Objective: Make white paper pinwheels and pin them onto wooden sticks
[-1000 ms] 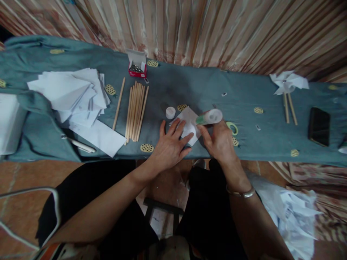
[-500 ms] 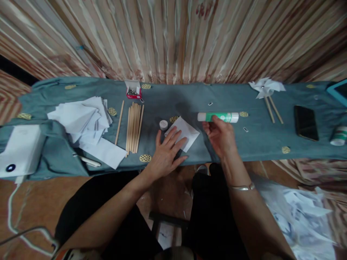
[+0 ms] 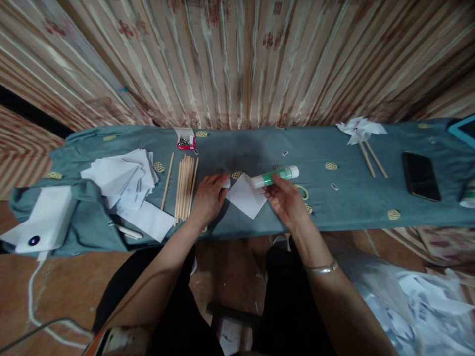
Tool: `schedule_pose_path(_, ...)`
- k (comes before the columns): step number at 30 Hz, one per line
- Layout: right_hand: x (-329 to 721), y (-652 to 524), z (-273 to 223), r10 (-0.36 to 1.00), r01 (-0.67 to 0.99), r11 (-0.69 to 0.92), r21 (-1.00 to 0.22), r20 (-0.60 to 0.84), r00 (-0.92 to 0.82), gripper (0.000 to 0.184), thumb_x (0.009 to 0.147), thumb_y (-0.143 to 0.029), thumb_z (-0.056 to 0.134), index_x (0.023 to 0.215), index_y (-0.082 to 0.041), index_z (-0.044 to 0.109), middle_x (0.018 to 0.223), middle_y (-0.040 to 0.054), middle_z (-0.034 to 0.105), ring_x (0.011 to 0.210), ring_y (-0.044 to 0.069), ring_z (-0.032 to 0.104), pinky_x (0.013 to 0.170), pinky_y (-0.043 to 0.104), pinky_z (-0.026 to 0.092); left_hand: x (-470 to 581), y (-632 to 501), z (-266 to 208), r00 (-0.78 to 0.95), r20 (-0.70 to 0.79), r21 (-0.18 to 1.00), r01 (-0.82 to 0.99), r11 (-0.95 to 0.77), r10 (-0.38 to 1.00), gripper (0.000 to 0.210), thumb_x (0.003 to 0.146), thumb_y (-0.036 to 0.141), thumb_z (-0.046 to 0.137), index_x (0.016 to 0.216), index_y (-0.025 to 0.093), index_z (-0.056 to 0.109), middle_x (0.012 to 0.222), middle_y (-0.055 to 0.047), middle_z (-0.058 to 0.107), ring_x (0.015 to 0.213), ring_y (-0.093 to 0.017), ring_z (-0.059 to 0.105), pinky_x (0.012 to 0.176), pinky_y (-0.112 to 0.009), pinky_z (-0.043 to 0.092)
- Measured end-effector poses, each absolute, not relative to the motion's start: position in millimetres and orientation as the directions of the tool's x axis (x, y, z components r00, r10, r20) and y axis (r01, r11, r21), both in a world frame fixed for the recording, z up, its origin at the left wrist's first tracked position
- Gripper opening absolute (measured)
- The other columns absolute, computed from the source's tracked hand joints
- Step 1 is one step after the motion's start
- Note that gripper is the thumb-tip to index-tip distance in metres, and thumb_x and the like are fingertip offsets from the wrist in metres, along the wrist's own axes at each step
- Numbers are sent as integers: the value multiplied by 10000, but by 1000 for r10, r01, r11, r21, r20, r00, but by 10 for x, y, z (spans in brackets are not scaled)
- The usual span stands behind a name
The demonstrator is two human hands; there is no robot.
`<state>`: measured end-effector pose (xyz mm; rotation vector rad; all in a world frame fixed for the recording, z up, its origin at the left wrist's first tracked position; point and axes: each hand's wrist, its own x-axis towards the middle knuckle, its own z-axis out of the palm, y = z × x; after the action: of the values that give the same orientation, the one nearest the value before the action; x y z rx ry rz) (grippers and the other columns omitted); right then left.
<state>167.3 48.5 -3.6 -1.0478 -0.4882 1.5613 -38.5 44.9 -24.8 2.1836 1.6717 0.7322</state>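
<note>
My right hand (image 3: 284, 200) grips a green and white glue stick (image 3: 287, 173), held level and slightly tilted, its left end over the white folded paper (image 3: 247, 200). That paper lies on the cloth between my hands. To its left, my left hand (image 3: 210, 198) has its fingers closed round the small white glue stick cap (image 3: 226, 184), which is mostly covered by the fingertips. Partly hidden behind my right hand is a pale yellow-green loop (image 3: 303, 192), perhaps a scissors handle.
Wooden sticks (image 3: 185, 185), a red box of small metal pins (image 3: 186, 142) and a pile of white papers (image 3: 122, 175) lie to the left, near a white power bank (image 3: 55, 212). Paper pinwheels (image 3: 360, 129) and a black phone (image 3: 421, 176) are at the right.
My left hand has left the folded paper and closed on the cap to its left. My right hand has brought the glue stick left, over the paper. The view has tilted up slightly.
</note>
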Motion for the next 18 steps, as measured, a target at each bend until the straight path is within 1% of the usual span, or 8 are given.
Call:
schedule_pose_path(2,1669,497,-26,932,-581,-275,-766,-362,35,269,590,-305,823,716,-178,623,642,-40,647,520,77,585,445,185,445,-368,475,-265,100,205,691,690,-217,974,346,839,200,563,1178,160,623,1144,-122,662,1048,-250,588,955,-452,452)
schedule_pose_path(3,1669,504,-22,932,-589,-273,-761,-362,35,259,594,-294,820,716,-177,623,637,-39,647,518,75,585,443,179,448,-354,481,-265,27,181,792,589,-162,983,333,814,222,607,1140,164,636,1084,-104,682,982,-232,614,924,-430,474)
schedule_pose_path(5,1672,514,-14,932,-599,-271,-754,-360,32,238,612,-279,809,717,-180,619,637,-38,653,529,78,597,467,180,476,-307,480,-247,-97,68,956,290,-37,993,329,752,276,691,1062,174,652,963,-64,702,848,-194,642,842,-384,516)
schedule_pose_path(6,1673,517,-11,932,-603,-270,-750,-361,31,230,619,-275,804,715,-182,617,639,-36,658,538,84,606,485,187,494,-275,472,-232,-121,-6,993,118,21,993,336,717,296,727,1023,177,656,911,-44,703,803,-178,646,812,-365,528)
schedule_pose_path(8,1669,517,-3,932,-609,-275,-744,-362,21,222,617,-267,805,706,-185,620,648,-30,669,560,94,623,522,201,521,-204,443,-194,-100,-125,980,-166,108,987,347,645,296,785,946,176,662,862,-20,703,786,-163,653,807,-350,539)
schedule_pose_path(10,1653,510,6,933,-614,-286,-736,-360,-2,227,599,-258,818,702,-181,631,667,-25,682,583,95,633,552,203,533,-136,407,-160,-61,-190,935,-316,161,980,363,588,266,823,900,169,666,855,-10,706,798,-154,657,836,-352,540)
schedule_pose_path(13,1609,493,22,932,-611,-300,-733,-362,-23,243,571,-247,838,702,-176,647,679,-26,688,599,88,634,573,196,533,-79,367,-140,-31,-232,898,-391,202,972,397,541,241,849,886,164,670,846,-5,712,797,-146,659,859,-355,534)
schedule_pose_path(18,1541,477,27,936,-574,-289,-766,-352,-2,220,577,-257,827,694,-173,660,655,-22,680,569,90,617,557,206,528,-90,346,-158,-18,-235,904,-371,211,972,404,549,244,848,905,170,673,848,-8,714,796,-150,660,870,-370,526)
